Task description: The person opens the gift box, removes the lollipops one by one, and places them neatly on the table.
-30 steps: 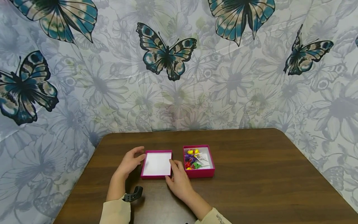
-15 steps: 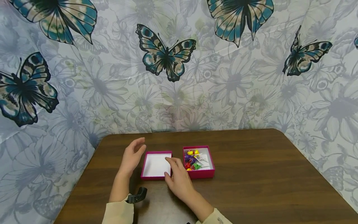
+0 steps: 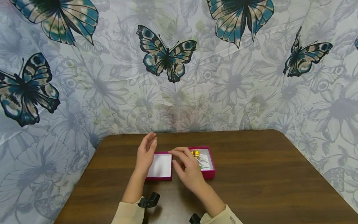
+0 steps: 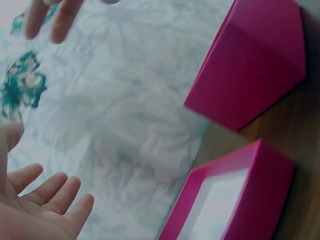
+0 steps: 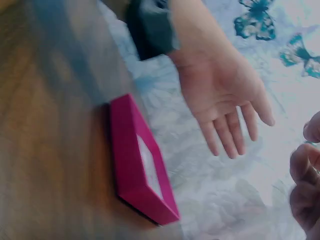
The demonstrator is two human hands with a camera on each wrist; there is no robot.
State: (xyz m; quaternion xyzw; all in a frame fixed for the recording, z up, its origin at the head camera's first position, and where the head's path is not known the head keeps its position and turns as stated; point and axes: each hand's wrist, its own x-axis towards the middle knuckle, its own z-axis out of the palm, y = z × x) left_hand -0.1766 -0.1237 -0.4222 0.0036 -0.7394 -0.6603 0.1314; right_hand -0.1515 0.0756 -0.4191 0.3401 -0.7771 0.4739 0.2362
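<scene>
Side by side on the table lie a shallow pink lid [image 3: 160,166] with a white inside and a deeper pink box [image 3: 208,174]. Several wrapped lollipops [image 3: 197,153] lie in the box, partly hidden behind my right hand. My left hand [image 3: 145,155] is raised over the lid's left side, its fingers straight and holding nothing. In the right wrist view that left hand [image 5: 220,95] shows its bare palm. My right hand [image 3: 188,168] hovers above the gap between lid and box, fingers loosely bent with nothing in them. The left wrist view shows the box [image 4: 250,65] beyond the lid [image 4: 265,190].
The brown wooden table [image 3: 251,174] extends well to the right of the box. A butterfly-patterned cloth [image 3: 232,102] hangs behind its far edge. Dark bands sit on both wrists, the left band [image 3: 149,200] showing more fully.
My left hand has come off the lid's left edge, rising and shifting right. My right hand has left the lid's right edge and moved up and right, now covering part of the lollipops.
</scene>
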